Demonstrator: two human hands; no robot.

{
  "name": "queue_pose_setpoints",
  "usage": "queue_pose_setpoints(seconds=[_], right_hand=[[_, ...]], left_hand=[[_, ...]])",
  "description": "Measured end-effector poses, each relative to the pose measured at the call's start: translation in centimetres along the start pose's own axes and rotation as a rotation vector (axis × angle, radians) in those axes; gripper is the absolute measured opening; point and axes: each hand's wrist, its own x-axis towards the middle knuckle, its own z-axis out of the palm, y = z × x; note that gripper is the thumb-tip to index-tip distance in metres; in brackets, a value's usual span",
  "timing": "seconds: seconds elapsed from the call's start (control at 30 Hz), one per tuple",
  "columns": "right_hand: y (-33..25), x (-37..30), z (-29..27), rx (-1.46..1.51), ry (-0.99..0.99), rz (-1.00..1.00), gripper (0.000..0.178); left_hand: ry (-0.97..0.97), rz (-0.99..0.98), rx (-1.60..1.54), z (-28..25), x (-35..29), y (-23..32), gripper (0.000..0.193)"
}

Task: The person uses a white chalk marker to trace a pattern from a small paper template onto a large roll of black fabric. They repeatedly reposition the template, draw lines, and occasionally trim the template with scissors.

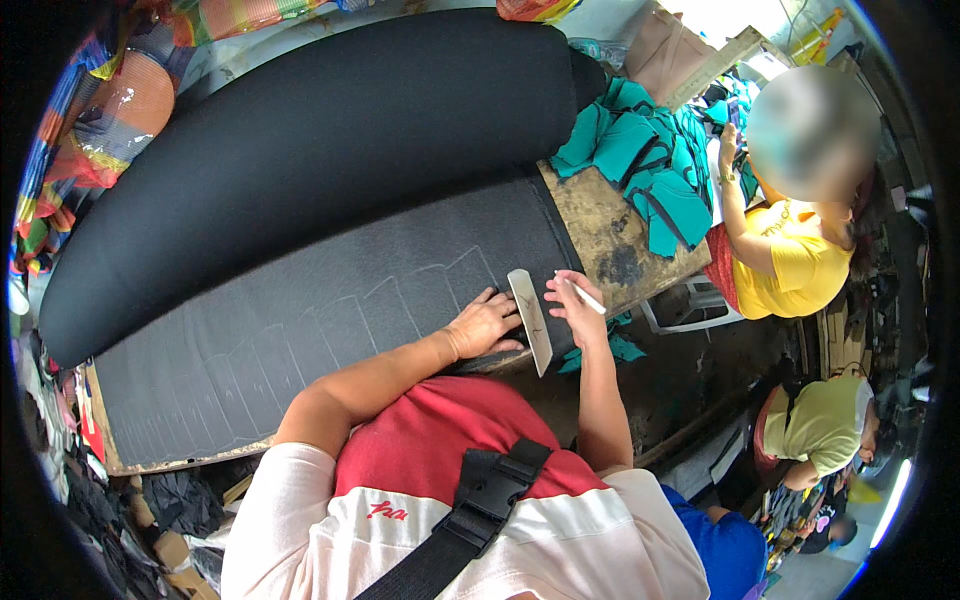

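Observation:
A white, flat pattern template (pixel 530 322) with dark marks on it sits near the right end of the black fabric (pixel 300 330), looking tilted. My left hand (pixel 485 324) rests on the cloth with its fingers spread, the tips close to the template's left edge. Just right of the template, my right hand (pixel 578 308) grips a white pen-like marker (pixel 584 296), its blunt end pointing to the lower right. Pale outlines in a row run across the fabric to the left of my hands.
A thick roll of black fabric (pixel 330 140) lies along the table's far side. Teal cut pieces (pixel 670 205) pile on the worn wooden table end (pixel 610 235). A person in yellow (pixel 800 260) is at the right; others are farther back. Colourful wrapped rolls (pixel 125 105) stand far left.

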Motion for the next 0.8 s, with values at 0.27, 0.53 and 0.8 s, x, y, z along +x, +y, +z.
queue_pose_setpoints(seconds=[0.27, 0.53, 0.8], right_hand=[[1.3, -2.0, 0.3, -0.25, -0.239, -0.424, 0.046], [2.7, 3.9, 2.3, -0.433, -0.13, -0.654, 0.048], [0.6, 6.5, 2.2, -0.099, 0.025, -0.539, 0.021]], left_hand=[[0.046, -0.064, 0.015, 1.6, 0.2, 0.3, 0.056], [0.016, -0.323, 0.272, 1.4, 0.0, -0.6, 0.066], [-0.085, -0.413, 0.264, 1.7, 0.8, -1.5, 0.071]])
